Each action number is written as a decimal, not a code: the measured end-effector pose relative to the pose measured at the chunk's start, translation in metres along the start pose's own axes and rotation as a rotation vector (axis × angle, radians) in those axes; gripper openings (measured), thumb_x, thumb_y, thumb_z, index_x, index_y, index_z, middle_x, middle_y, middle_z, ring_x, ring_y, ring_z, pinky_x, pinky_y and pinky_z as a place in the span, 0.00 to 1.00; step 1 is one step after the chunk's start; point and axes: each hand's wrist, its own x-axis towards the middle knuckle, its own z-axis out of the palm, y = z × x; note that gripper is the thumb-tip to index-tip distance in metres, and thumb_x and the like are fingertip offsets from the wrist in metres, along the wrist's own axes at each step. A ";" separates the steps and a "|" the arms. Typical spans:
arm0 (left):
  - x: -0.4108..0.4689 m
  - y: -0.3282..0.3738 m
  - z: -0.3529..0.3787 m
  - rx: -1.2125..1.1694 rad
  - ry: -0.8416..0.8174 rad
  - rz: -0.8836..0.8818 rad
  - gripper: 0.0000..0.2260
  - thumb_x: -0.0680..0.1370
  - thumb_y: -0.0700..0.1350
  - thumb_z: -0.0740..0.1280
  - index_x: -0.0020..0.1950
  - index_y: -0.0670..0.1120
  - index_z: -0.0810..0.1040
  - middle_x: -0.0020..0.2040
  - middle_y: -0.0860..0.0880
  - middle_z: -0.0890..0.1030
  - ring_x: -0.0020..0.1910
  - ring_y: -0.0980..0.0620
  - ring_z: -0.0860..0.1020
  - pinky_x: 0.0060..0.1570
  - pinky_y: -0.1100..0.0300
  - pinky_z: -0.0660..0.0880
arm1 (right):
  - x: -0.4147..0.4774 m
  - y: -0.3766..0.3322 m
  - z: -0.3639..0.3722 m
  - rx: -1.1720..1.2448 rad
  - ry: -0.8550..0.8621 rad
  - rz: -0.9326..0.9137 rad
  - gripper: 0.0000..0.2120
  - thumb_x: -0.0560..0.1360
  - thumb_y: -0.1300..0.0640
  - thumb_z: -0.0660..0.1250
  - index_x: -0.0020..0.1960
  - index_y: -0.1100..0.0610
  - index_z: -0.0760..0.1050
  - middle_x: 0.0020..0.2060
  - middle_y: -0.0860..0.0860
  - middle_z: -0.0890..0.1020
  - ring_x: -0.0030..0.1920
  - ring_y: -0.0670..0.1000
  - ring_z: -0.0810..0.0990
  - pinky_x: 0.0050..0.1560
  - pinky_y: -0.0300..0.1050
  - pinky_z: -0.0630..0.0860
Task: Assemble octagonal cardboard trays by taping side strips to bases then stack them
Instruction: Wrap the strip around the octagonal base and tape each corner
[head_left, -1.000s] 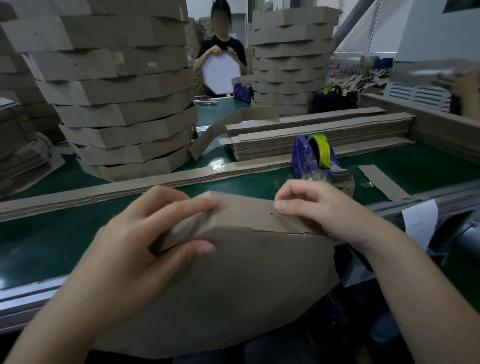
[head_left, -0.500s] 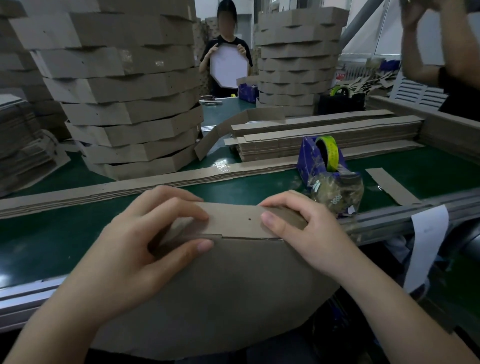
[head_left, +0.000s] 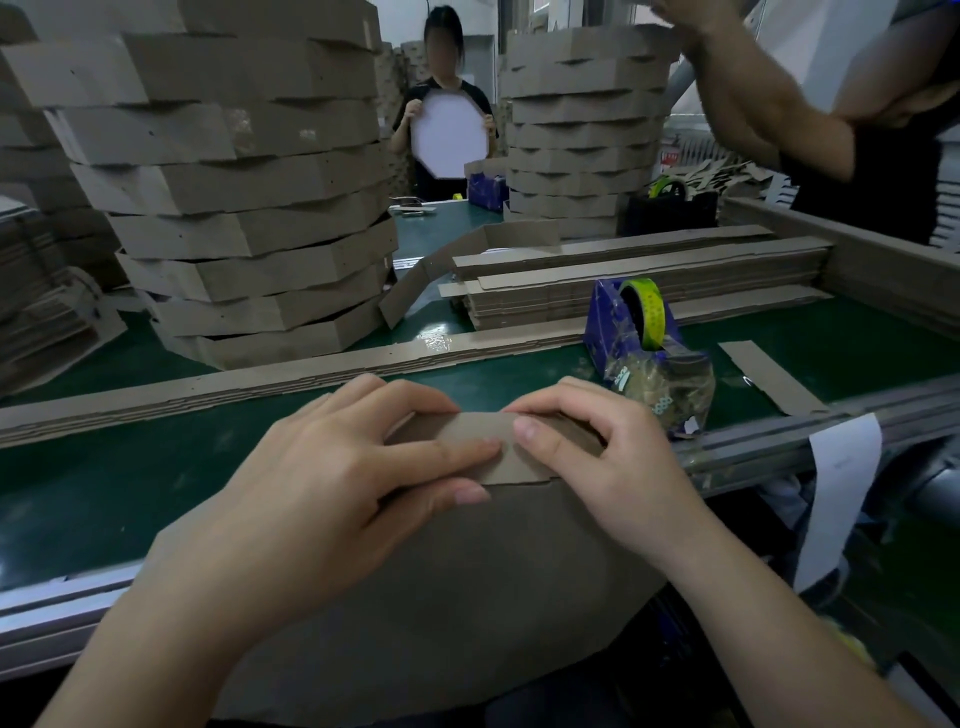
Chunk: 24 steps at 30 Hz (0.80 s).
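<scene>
The cardboard base (head_left: 441, 597) was tilted up at the near edge of the green counter (head_left: 130, 467), with a side strip (head_left: 498, 447) folded along its top edge. The left hand (head_left: 332, 483) pinched the strip between fingers and thumb. The right hand (head_left: 613, 462) curled over the strip's top, thumb pressed on its face, almost touching the left fingertips. A blue tape dispenser (head_left: 634, 332) stood just behind the right hand, in front of a pile of flat strips (head_left: 639, 280). Finished trays (head_left: 249, 208) were stacked at the far left.
</scene>
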 end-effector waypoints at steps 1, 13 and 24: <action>0.001 0.000 0.001 -0.011 0.001 -0.008 0.16 0.78 0.57 0.60 0.59 0.56 0.83 0.55 0.50 0.80 0.49 0.46 0.79 0.41 0.49 0.78 | 0.001 0.000 -0.002 -0.003 -0.013 0.006 0.11 0.74 0.51 0.66 0.48 0.55 0.83 0.42 0.45 0.81 0.47 0.44 0.80 0.46 0.31 0.71; -0.004 -0.003 0.013 -0.073 0.057 -0.046 0.15 0.78 0.57 0.62 0.57 0.55 0.84 0.54 0.53 0.80 0.49 0.49 0.79 0.43 0.49 0.78 | 0.023 0.038 -0.045 -0.169 0.480 0.173 0.04 0.77 0.50 0.66 0.46 0.47 0.79 0.46 0.43 0.77 0.43 0.38 0.75 0.44 0.34 0.71; -0.002 0.001 0.014 -0.074 0.046 -0.069 0.15 0.77 0.57 0.62 0.56 0.56 0.84 0.54 0.53 0.80 0.49 0.48 0.79 0.42 0.48 0.78 | 0.058 0.088 -0.093 0.184 0.608 0.773 0.07 0.70 0.52 0.74 0.45 0.54 0.84 0.37 0.49 0.80 0.30 0.47 0.67 0.30 0.41 0.63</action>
